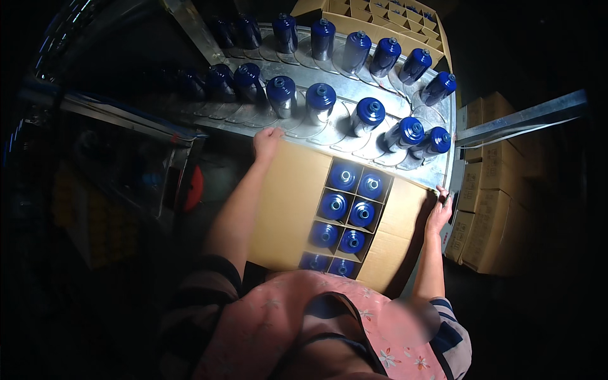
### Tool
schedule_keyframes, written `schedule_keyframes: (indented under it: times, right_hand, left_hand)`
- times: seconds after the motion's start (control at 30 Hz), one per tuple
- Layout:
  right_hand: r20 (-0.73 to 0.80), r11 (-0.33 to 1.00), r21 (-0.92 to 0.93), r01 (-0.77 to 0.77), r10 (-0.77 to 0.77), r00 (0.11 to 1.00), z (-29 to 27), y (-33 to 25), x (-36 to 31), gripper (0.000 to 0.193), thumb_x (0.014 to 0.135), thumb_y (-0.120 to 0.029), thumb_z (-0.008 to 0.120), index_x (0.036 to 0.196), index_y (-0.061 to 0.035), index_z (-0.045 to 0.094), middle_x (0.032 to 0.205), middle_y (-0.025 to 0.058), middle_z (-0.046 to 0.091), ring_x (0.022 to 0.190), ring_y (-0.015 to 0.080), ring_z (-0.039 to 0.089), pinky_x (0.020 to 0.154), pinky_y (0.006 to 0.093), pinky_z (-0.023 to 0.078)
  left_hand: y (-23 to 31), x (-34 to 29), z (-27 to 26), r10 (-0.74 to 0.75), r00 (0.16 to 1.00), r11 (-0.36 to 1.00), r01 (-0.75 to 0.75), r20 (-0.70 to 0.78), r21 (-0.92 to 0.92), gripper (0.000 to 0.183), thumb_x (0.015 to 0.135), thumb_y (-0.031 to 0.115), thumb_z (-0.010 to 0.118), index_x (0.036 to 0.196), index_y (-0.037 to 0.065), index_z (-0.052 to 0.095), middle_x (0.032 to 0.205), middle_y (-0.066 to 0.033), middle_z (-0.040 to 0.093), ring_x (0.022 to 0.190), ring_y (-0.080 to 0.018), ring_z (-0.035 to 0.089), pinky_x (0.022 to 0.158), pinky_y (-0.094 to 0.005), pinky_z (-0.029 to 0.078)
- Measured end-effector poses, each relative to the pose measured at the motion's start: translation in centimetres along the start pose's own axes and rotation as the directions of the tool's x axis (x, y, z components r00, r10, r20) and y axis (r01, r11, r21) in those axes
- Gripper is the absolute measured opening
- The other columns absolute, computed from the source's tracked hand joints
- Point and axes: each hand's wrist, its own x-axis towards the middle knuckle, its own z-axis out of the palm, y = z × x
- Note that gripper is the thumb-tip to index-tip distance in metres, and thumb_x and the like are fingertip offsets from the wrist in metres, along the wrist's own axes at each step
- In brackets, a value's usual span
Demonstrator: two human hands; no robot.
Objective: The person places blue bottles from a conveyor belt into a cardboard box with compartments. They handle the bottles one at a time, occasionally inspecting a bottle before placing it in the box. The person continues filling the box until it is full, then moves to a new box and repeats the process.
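Observation:
An open cardboard box (288, 202) lies before me, its side flaps folded out left and right. Inside it, blue bottles (345, 175) stand upright in two rows between cardboard dividers, their narrow necks pointing up. My left hand (266, 144) is closed on the far corner of the left flap, beside the conveyor's edge. At the far corner of the right flap, my right hand (439, 212) curls its fingers around the cardboard. Just beyond the box, more blue bottles (368, 115) stand on a metal conveyor (345, 144) of overlapping plates.
The conveyor bends round at the right, carrying a far row of blue bottles (358, 52). Behind it sits another divided carton (380, 28). A metal bar (525, 117) juts out at the right above stacked cardboard boxes (491, 212). Something round and red (194, 189) is at the left.

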Motion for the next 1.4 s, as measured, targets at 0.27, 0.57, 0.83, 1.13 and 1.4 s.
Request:
schedule_keyframes:
  times: [0.27,0.57,0.83,1.13,1.4]
  right_hand:
    - [0.889,0.839,0.077,0.538,-0.302,0.345,6.6,-11.6,-9.1,0.025,0.077,-0.006,0.066,0.101,-0.0114,0.065,0.101,0.0058,0.067,0.104,0.0245,0.06,0.108,0.0429,0.035]
    - [0.862,0.803,-0.059,0.593,-0.259,0.436,-1.0,-6.5,-7.0,0.023,0.074,-0.005,0.066,0.096,-0.012,0.065,0.094,0.0049,0.064,0.098,0.0224,0.059,0.104,0.0384,0.034]
    - [0.711,0.794,-0.091,0.602,-0.371,0.597,-8.0,-8.7,-6.4,0.027,0.069,-0.002,0.064,0.094,-0.0123,0.064,0.089,0.0029,0.063,0.091,0.0224,0.059,0.086,0.0364,0.039]
    - [0.376,0.817,-0.533,0.218,-0.001,0.927,-19.8,-1.7,-4.5,0.034,0.079,-0.006,0.057,0.112,-0.0119,0.065,0.104,0.0112,0.068,0.101,0.0332,0.061,0.092,0.0404,0.046]
    - [0.379,0.595,0.067,-0.801,0.727,0.572,-13.4,14.3,-18.3,0.041,0.096,-0.037,0.051,0.121,-0.0056,0.06,0.103,0.0071,0.065,0.094,0.018,0.058,0.085,0.0311,0.046]
  left_hand:
    - [8.0,4.9,0.5,0.511,0.83,0.859,-0.503,-0.222,0.096,0.05,0.078,0.019,0.074,0.125,0.014,0.059,0.125,-0.0115,0.06,0.113,-0.0288,0.052,0.097,-0.0358,0.042]
    - [13.6,2.8,6.9,0.465,0.884,0.857,-0.465,0.055,0.224,0.051,0.071,0.009,0.075,0.12,0.02,0.064,0.12,-0.0117,0.063,0.109,-0.0273,0.057,0.094,-0.0347,0.045]
    - [7.2,-16.6,3.9,0.593,0.699,0.777,-0.627,0.399,-0.057,0.022,0.08,0.003,0.067,0.099,0.012,0.073,0.101,-0.0067,0.068,0.091,-0.0212,0.061,0.077,-0.0319,0.051]
    - [1.8,-26.7,-3.4,0.518,0.317,0.449,-0.891,0.795,0.063,0.012,0.078,0.023,0.069,0.087,0.018,0.075,0.091,-0.0012,0.07,0.104,-0.0172,0.06,0.103,-0.0396,0.033]
    - [8.7,-28.1,-11.5,0.704,0.423,0.436,-0.892,0.571,0.124,0.011,0.074,0.017,0.074,0.084,0.019,0.076,0.075,0.0017,0.063,0.082,-0.0149,0.059,0.08,-0.0332,0.038]
